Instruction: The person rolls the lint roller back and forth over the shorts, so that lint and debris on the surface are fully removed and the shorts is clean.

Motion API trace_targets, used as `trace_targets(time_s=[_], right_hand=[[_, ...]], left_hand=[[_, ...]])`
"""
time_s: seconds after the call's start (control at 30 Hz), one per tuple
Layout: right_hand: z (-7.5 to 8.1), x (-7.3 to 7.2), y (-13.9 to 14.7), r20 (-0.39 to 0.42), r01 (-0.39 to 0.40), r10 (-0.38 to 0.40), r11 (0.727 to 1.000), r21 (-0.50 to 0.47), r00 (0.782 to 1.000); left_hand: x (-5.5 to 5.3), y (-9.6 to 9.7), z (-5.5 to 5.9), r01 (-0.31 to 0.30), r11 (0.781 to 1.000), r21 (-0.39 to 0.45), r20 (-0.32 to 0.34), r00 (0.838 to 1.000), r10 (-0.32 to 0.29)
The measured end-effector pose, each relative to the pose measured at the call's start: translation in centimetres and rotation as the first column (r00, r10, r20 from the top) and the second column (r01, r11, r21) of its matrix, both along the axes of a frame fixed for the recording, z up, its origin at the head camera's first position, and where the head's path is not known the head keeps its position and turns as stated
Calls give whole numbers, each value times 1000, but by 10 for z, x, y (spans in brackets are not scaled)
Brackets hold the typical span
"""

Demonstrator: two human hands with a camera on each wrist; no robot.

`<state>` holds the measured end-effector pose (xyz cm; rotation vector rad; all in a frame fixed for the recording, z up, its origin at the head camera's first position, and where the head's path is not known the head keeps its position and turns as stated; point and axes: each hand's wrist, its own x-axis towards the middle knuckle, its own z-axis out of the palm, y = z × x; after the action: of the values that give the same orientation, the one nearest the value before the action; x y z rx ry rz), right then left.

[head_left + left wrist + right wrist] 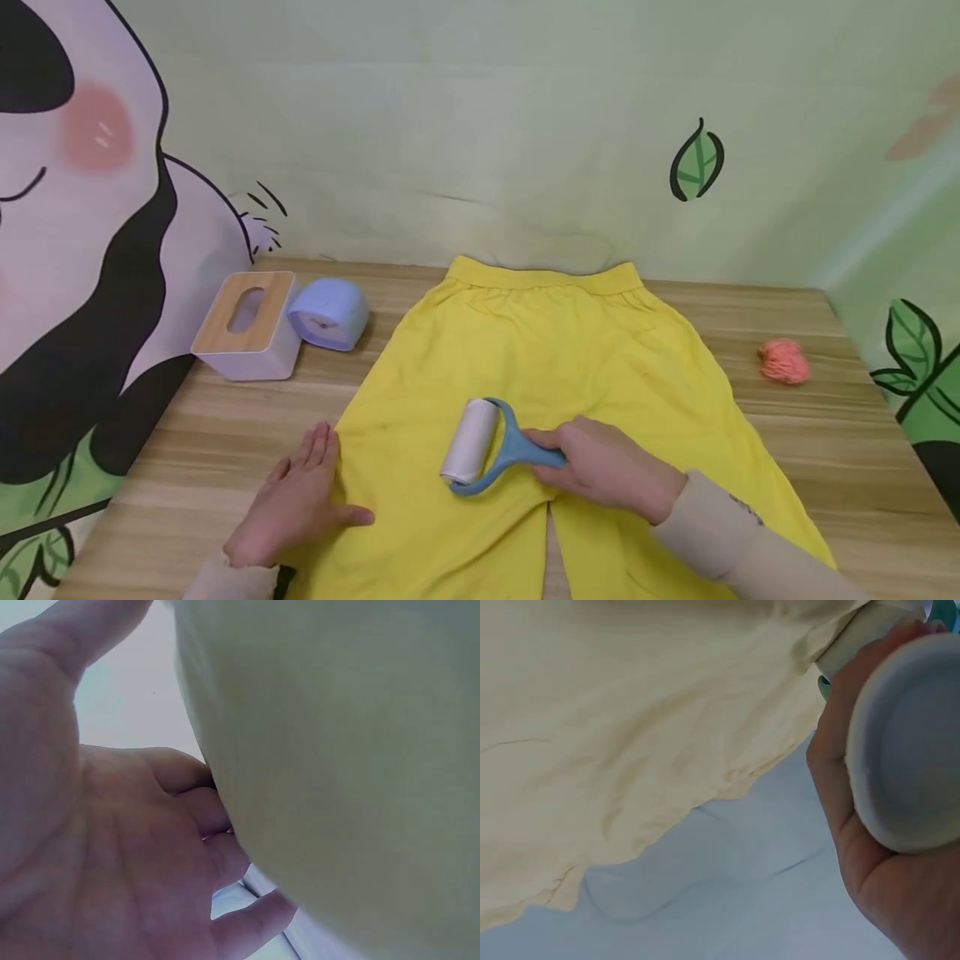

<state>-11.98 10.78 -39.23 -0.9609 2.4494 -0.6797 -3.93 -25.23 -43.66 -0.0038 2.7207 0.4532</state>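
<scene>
Yellow trousers (540,342) lie spread on the wooden table, waistband toward the wall and the legs running out of the frame. My right hand (600,462) grips the blue handle of a lint roller (471,442), whose white roll lies over the trousers just above the leg split. At the trousers' left edge rests my left hand (296,500), fingers extended and thumb over the fabric. The left wrist view shows its palm (142,862) beside pale-looking cloth (345,780). In the right wrist view, a round pale end (911,742) hides part of the gripping hand.
A white tissue box (247,321) with a wooden lid stands at the back left of the table. Close beside it is a small blue clock (330,312). On the right lies a pink bundle of yarn (783,361). A painted wall (480,150) rises behind the table.
</scene>
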Motion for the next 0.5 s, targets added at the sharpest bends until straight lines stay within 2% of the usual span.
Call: trace_targets(time_s=[0.27, 0.5], right_hand=[[5, 16, 44, -18, 47, -47, 999, 20, 999], [9, 29, 73, 28, 111, -112, 993, 28, 993]], left_hand=[[0, -2, 0, 15, 1000, -4, -14, 1000, -15], [0, -2, 1, 24, 1000, -2, -8, 1000, -24]])
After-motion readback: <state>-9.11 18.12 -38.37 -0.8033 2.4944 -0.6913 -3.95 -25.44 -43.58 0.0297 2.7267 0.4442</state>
